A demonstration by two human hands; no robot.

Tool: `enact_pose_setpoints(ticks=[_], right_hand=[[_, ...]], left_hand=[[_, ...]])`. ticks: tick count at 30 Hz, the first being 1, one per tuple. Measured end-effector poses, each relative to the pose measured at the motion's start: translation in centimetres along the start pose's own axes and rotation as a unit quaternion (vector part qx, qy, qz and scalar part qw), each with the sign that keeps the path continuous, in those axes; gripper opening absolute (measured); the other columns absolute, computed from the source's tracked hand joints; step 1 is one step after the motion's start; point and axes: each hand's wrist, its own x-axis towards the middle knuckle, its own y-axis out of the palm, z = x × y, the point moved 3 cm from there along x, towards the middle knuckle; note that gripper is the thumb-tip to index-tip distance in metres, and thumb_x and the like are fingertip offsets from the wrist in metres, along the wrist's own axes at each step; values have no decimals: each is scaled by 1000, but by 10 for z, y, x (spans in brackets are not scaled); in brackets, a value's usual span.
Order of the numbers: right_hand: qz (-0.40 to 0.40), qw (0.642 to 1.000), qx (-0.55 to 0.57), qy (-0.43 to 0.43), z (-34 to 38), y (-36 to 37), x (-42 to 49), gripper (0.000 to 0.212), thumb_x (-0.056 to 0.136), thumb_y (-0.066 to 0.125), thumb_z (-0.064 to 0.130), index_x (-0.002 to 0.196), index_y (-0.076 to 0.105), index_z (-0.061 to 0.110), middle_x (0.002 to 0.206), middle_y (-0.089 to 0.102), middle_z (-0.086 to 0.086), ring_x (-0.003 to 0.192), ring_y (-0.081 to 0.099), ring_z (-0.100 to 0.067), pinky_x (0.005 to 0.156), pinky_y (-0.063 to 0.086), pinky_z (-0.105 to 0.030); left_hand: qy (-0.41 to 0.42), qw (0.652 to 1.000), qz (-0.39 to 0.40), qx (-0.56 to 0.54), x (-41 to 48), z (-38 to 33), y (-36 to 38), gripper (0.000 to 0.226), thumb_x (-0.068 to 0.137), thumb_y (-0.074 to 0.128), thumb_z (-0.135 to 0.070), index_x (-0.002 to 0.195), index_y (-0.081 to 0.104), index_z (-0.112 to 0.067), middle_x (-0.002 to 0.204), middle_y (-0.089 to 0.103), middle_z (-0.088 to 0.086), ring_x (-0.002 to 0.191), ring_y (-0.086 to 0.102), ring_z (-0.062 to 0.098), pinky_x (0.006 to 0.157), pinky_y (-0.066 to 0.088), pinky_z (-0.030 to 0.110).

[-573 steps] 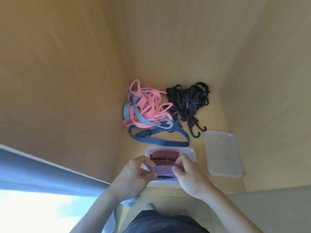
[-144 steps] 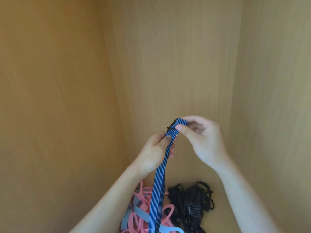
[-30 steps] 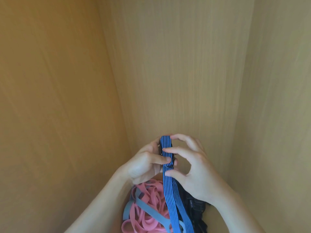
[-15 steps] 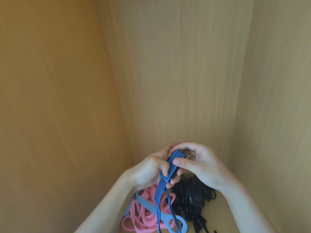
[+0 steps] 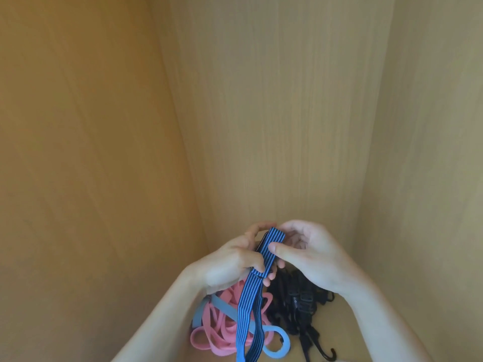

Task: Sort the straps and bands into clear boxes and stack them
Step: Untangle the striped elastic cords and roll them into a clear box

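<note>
The blue striped strap (image 5: 249, 307) is being pinched at its folded top by the left hand (image 5: 230, 265) and the right hand (image 5: 311, 254), and is being held up above the pink bands (image 5: 222, 333) and black straps (image 5: 295, 307).

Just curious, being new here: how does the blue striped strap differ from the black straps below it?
The blue striped strap is held up by the left hand and right hand, hanging down; the black straps lie tangled on the wooden shelf. The blue striped strap is one blue piece with dark lines; the black straps are several, plain black, with hooks. Both are narrow and flexible.
</note>
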Motion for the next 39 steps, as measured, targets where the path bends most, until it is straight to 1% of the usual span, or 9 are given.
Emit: enact_pose_setpoints(ticks=[4,6,10,13,17,20,31,35,39], right_hand=[[-56,998,13,-10,1,-3,1,16,86,77,9,94,72,21,84,76,5,68,66,-5,65,50,-14],[-80,997,17,-8,-1,-4,2,18,85,78,9,93,71,25,87,76,8,72,68,-2,67,51,-13],[-60,998,9,5,-11,0,1,19,89,75,14,101,67,26,93,76,13,85,71,-4,78,52,-14],[-51,998,18,15,-14,2,1,21,91,73,14,107,64,23,95,76,11,86,73,-6,78,53,-16],[-115,992,45,-10,-12,2,2,23,89,72,3,98,64,23,90,76,10,77,73,-6,67,53,-13],[-135,988,68,-22,-14,1,1,21,89,71,2,97,65,20,87,76,8,74,73,-5,61,52,-12],[-142,989,19,-43,-33,11,-4,25,92,71,14,106,62,33,97,75,13,87,72,-6,77,53,-14],[-87,996,-11,-24,-42,16,-9,33,93,70,18,112,55,39,105,72,15,92,72,-6,81,54,-17],[-65,997,33,7,-51,21,-12,37,92,70,10,118,53,30,106,72,15,93,73,-9,79,55,-18]], left_hand=[[1,1000,-21,6,-8,15,-2,51,93,53,-5,141,40,4,99,62,22,83,60,29,85,50,41],[-15,999,-40,8,-10,25,3,43,97,52,-19,128,48,10,84,60,13,73,58,26,78,50,38],[-85,992,-91,-15,3,36,12,18,98,43,-21,93,50,-5,58,47,0,45,47,16,51,46,26],[-117,985,-124,-7,8,40,13,24,108,33,-18,90,45,-7,51,44,-3,38,42,13,43,42,22],[-9,997,-80,-21,1,40,17,25,97,48,-29,103,51,-5,68,43,-2,54,41,13,49,44,24],[8,998,-41,-37,-3,39,16,26,98,46,-21,114,53,-1,72,45,-1,58,42,12,54,44,24],[25,994,-104,34,-13,56,12,29,106,44,-28,101,58,-3,65,40,0,51,39,11,51,40,21],[26,983,-159,90,-16,63,14,30,109,38,-25,97,58,-5,64,37,1,50,34,11,49,35,20],[39,973,-196,119,-23,66,16,32,109,41,-25,91,59,-6,62,32,4,47,29,9,45,28,17]])
